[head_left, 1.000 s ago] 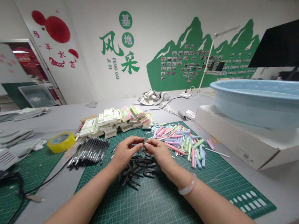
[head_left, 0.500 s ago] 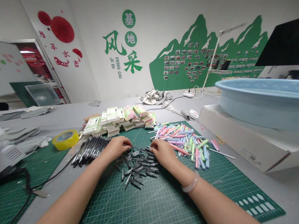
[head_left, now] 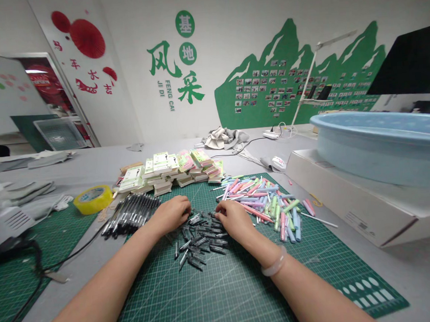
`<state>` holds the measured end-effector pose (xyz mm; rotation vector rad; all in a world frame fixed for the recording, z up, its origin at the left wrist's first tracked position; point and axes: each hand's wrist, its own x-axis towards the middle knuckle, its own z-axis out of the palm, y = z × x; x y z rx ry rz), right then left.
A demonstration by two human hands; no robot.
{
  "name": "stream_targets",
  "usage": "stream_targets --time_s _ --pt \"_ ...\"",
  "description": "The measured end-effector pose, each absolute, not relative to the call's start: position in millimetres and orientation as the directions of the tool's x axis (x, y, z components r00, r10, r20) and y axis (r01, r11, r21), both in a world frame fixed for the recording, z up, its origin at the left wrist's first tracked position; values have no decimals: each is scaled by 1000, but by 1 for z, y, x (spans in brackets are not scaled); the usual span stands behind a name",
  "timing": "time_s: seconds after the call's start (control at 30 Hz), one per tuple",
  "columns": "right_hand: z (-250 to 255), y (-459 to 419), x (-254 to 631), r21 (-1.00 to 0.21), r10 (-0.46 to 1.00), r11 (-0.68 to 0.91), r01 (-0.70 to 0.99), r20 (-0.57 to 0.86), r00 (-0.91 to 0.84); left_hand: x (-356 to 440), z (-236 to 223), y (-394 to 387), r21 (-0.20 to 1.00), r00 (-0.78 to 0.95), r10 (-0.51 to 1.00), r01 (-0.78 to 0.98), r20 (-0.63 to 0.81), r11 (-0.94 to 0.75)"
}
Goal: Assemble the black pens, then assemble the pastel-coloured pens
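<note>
A loose pile of short black pen caps (head_left: 200,243) with clear and silvery parts lies on the green cutting mat (head_left: 210,298) between my hands. At the pile's far left edge is my left hand (head_left: 175,213), its fingers curled together; what they hold, if anything, is hidden. Opposite it, my right hand (head_left: 236,221) has thumb and fingers pinched at the pile's right edge, and I cannot make out what is in them. Left of my left hand, black pens (head_left: 132,215) lie side by side in a heap. Beyond my right hand spreads a heap of pastel pens and caps (head_left: 265,196).
Stacked small boxes (head_left: 167,167) stand behind the pens. Yellow tape (head_left: 93,200) and a white device (head_left: 5,220) with a cable sit at left. On the right, a blue basin (head_left: 376,145) rests on a white carton (head_left: 350,205). Grey cloths (head_left: 226,138) lie at the back.
My left hand has shifted slightly right and its fingers are drawn in more. My right fingertips have dipped a little toward the caps. The heaps look nearly the same.
</note>
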<state>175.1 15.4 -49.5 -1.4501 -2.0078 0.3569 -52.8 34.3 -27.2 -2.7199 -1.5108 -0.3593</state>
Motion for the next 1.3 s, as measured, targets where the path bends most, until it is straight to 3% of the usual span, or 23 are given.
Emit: stream_targets --time_s 0.2,0.4,0.6,0.73,0.9,1.0,1.1,1.17,1.3 --pt "-48 14 175 -556 925 354 752 329 -192 -56 -26 39 256 330 895 876 300 -408" --pt "-49 15 175 -548 915 374 748 348 -203 -51 -34 45 211 498 801 788 333 -578" --pt "-50 15 174 -560 917 373 740 345 -201 -49 -39 45 188 502 815 805 287 -562" --pt "-47 14 173 -621 908 389 681 383 -170 -46 -30 39 250 498 806 776 320 -579" --pt "-41 12 167 -843 915 403 357 376 -147 -28 -15 23 302 541 756 700 369 -648" --pt "-40 10 164 -972 956 228 61 212 -202 -17 -8 15 293 548 729 677 411 -675" --pt "-39 10 164 -988 966 88 -130 117 -232 -13 -2 12 352 531 719 635 448 -688" --pt "-38 9 165 -976 969 35 -216 86 -232 -13 0 12 457 478 748 595 460 -661" --pt "-36 8 167 -941 966 -43 -335 46 -254 -17 1 14 800 293 877 372 380 -471"
